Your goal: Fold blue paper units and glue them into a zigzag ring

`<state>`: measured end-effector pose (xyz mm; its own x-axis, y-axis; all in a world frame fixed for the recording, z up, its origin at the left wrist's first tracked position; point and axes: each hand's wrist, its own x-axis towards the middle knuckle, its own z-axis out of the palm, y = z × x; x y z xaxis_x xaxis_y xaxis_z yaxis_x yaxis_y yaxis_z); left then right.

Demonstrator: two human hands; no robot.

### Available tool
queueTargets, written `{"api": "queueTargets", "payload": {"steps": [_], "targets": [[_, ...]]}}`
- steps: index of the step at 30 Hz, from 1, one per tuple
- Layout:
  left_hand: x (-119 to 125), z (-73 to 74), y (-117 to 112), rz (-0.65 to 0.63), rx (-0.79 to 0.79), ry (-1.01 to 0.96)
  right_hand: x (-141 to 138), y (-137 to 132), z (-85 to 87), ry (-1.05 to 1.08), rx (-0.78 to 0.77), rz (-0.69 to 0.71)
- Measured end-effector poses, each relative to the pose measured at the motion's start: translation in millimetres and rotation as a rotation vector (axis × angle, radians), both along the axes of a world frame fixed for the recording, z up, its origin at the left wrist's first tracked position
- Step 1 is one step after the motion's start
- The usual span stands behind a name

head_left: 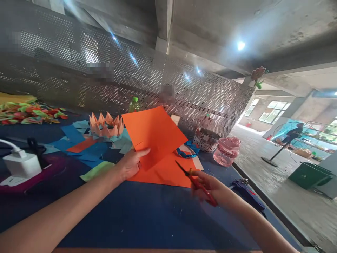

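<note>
Orange paper sheet (154,135): up off the table and tilted, pinched by the left hand (130,163), thumb on top, fingers beneath, its lower corner just above a second orange sheet (163,175).

Right hand (207,188): closed around red-handled scissors (202,186), blades apparently together, tips just beside the held sheet's edge, not touching it.

Technique: that firm pinch near the edge looks right, keeping the paper taut and steady for clean scissor work.

Table: dark blue cover (147,219) scattered with blue paper scraps (84,147), a folded paper lotus (105,125) among them.

Nearby: paper petals (28,115), white charger (21,163), woven basket (206,140), pink plastic jar (226,151).
</note>
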<state>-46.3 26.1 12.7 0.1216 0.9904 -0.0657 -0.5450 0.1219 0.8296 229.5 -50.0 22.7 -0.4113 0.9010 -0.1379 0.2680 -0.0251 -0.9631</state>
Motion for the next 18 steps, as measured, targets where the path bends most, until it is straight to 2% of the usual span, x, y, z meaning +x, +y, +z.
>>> {"api": "queueTargets", "payload": {"steps": [2,7,12,18], "targets": [[-2.2,-0.8,0.9,0.010,0.021,-0.009,-21.5,5.2,-1.9,0.062,-0.063,0.028],[-10.4,0.5,4.4,0.030,0.022,-0.029,-48.7,21.3,-11.7,0.018,0.005,0.056],[-16.3,5.6,4.5,-0.001,0.000,-0.063,-51.1,21.6,-11.8,-0.036,0.165,0.047],[-13.5,12.4,-3.0,-0.049,0.042,-0.099,-47.1,18.8,-10.9,-0.033,0.182,0.139]]}}
